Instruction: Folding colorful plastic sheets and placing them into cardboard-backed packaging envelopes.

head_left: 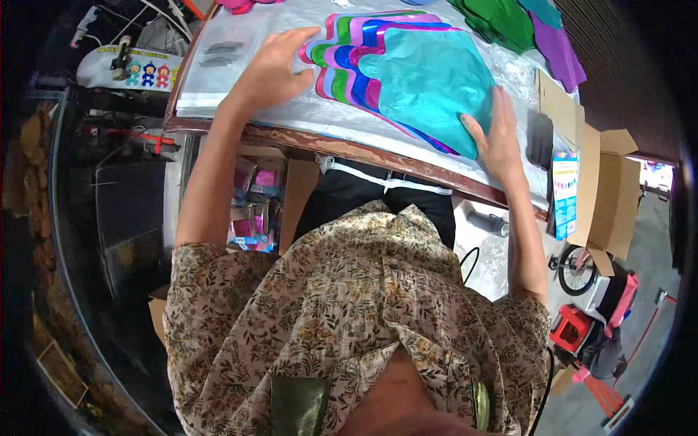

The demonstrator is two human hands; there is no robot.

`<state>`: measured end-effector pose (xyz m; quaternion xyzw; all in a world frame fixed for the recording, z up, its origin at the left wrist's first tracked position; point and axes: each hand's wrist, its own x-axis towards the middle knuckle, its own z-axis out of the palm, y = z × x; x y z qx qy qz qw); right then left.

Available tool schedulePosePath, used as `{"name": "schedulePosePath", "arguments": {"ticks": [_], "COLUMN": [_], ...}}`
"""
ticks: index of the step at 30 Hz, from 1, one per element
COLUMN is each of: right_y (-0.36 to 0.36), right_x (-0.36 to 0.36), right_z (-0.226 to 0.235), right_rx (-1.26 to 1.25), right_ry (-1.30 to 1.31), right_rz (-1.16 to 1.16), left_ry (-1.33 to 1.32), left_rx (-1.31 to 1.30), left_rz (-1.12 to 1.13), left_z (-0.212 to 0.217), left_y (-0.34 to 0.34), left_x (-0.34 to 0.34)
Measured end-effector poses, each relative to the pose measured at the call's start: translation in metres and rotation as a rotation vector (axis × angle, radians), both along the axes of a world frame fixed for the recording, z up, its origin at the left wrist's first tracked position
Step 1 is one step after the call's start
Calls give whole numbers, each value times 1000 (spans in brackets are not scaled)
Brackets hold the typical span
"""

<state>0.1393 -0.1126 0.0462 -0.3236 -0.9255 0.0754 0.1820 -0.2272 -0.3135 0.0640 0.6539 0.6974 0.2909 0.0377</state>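
Observation:
A fanned stack of shiny foil sheets lies on the silver-covered table, a teal sheet on top with pink, blue, green and purple edges showing at its left. My left hand rests flat with fingers spread at the stack's left edge, touching the pink and green borders. My right hand lies flat on the teal sheet's lower right corner, holding nothing.
Green sheets and purple sheets lie at the table's far right. An open cardboard box and a printed card packet sit at the right edge. Pink packets fill a box under the table. A red wheeled toy stands on the floor.

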Motion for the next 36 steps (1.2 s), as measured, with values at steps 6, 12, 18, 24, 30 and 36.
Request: {"name": "schedulePosePath", "arguments": {"ticks": [6, 12, 18, 24, 30, 36], "right_y": [-13, 12, 17, 9, 29, 41], "right_x": [-46, -53, -29, 0, 16, -11], "right_z": [-5, -2, 6, 33, 39, 33], "right_rx": [-11, 84, -157, -393, -411, -362], "right_ry": [76, 18, 80, 51, -27, 45], "right_rz": [49, 14, 72, 93, 206, 233], "left_ry": [-47, -61, -176, -178, 17, 1], "left_rx": [23, 4, -68, -97, -95, -147], "left_rz": [-5, -16, -63, -197, -160, -123], "left_z": [-3, 1, 6, 7, 8, 11], "left_y": [4, 6, 20, 36, 35, 39], "left_x": [0, 4, 15, 14, 15, 14]}}
